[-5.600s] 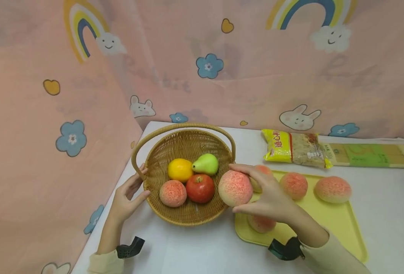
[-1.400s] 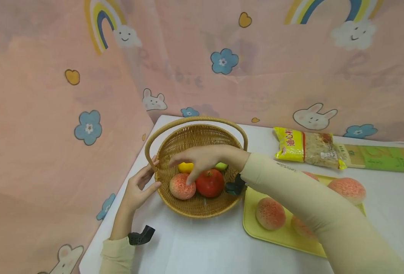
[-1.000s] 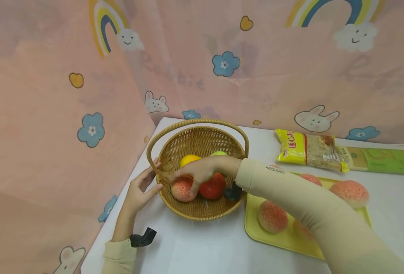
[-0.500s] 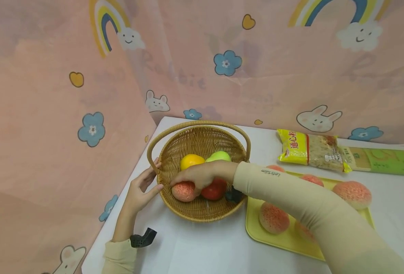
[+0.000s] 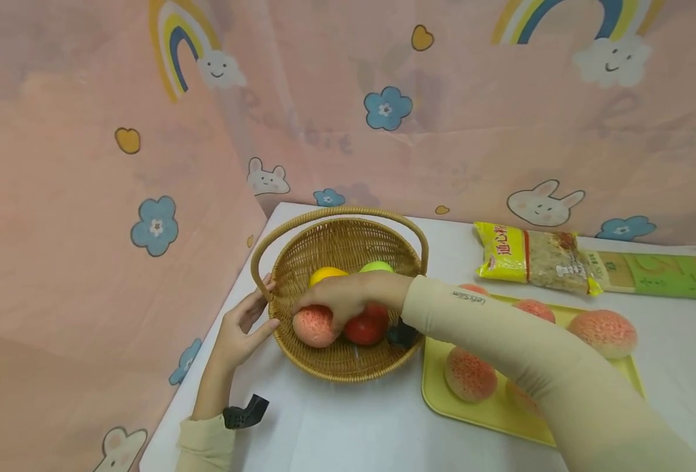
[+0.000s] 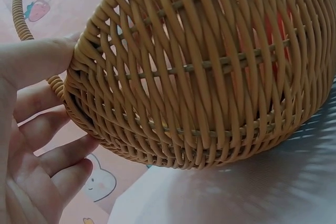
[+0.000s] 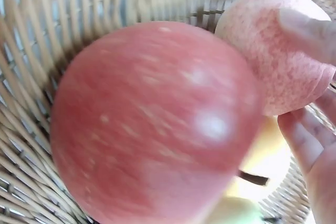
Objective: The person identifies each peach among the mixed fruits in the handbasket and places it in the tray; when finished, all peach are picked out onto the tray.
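Observation:
The round wicker basket (image 5: 350,373) holds a yellow fruit (image 5: 324,274), a green pear (image 5: 377,267), a red apple (image 5: 367,326) and a peach (image 5: 314,328). My left hand (image 5: 236,331) grips the basket's left rim by the handle's base, thumb in front and fingers behind. Inside the basket, my right hand (image 5: 339,298) holds the peach, thumb on one side and fingers on the other, as the right wrist view shows. Beside that peach, the apple (image 7: 157,119) fills much of the right wrist view. My right hand partly covers the yellow fruit and pear.
Right of the basket lies a yellow tray (image 5: 448,406) bearing several peaches, partly hidden under my right sleeve (image 5: 525,341). Behind it are a yellow-and-clear food bag (image 5: 533,257) and a green-banded flat pack (image 5: 666,272). The basket's handle (image 5: 342,211) arches over its back.
The peach my right hand held over the basket's right rim is out of that hand. The hand then reached left into the basket and took hold of another peach. My left hand keeps its grip.

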`<state>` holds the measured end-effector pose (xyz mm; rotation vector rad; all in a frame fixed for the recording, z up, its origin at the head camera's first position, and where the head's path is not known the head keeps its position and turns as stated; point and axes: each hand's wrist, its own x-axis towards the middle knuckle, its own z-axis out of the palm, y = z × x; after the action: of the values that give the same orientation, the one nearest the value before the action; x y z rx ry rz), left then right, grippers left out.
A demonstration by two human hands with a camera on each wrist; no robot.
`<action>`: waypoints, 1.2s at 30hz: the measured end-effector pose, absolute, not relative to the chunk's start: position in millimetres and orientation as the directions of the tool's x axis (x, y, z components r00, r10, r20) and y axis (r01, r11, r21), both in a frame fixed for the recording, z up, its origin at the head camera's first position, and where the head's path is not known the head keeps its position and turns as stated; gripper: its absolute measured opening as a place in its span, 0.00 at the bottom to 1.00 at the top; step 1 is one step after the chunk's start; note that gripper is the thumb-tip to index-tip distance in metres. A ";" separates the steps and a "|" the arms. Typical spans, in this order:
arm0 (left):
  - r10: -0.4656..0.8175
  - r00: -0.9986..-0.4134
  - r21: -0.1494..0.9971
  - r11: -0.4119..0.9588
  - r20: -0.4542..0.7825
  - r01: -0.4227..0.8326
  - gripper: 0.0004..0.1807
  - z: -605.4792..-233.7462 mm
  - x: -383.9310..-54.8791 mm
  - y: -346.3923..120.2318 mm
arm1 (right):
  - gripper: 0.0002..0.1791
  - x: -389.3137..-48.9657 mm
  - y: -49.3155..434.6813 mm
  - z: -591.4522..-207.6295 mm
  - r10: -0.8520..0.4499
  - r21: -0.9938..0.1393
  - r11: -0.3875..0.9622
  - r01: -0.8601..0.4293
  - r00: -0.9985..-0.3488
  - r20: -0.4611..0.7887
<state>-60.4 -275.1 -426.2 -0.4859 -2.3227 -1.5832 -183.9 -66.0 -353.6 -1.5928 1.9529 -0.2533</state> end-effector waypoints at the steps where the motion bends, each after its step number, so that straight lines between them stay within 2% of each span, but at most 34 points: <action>1: 0.113 -0.902 0.838 0.338 0.417 0.429 0.32 -425.9 -60.0 -274.9 | 0.40 -184.5 -64.7 -350.7 -0.944 -0.506 0.259 -0.823 -0.104 -0.313; 14: 0.120 -0.899 0.835 0.335 0.422 0.436 0.33 -424.9 -59.8 -275.2 | 0.39 -186.3 -31.3 -309.2 -0.976 -0.577 0.218 -0.787 -0.180 -0.123; 24: 0.123 -0.887 0.827 0.321 0.446 0.461 0.33 -425.9 -58.6 -272.7 | 0.39 -178.4 27.6 -290.0 -0.967 -0.649 0.160 -0.744 -0.249 0.047; 31: 0.132 -0.876 0.823 0.301 0.464 0.481 0.33 -426.3 -58.1 -272.9 | 0.39 -166.4 97.0 -290.0 -0.907 -0.715 0.157 -0.681 -0.386 0.168; 36: 0.132 -0.880 0.826 0.305 0.456 0.474 0.33 -426.6 -59.3 -274.0 | 0.40 -153.4 157.9 -306.7 -0.829 -0.740 0.201 -0.641 -0.515 0.221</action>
<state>-59.3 -274.0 -426.6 -0.5480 -2.2742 -1.5993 -153.4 157.9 -306.7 -1.4060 2.2481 -1.2081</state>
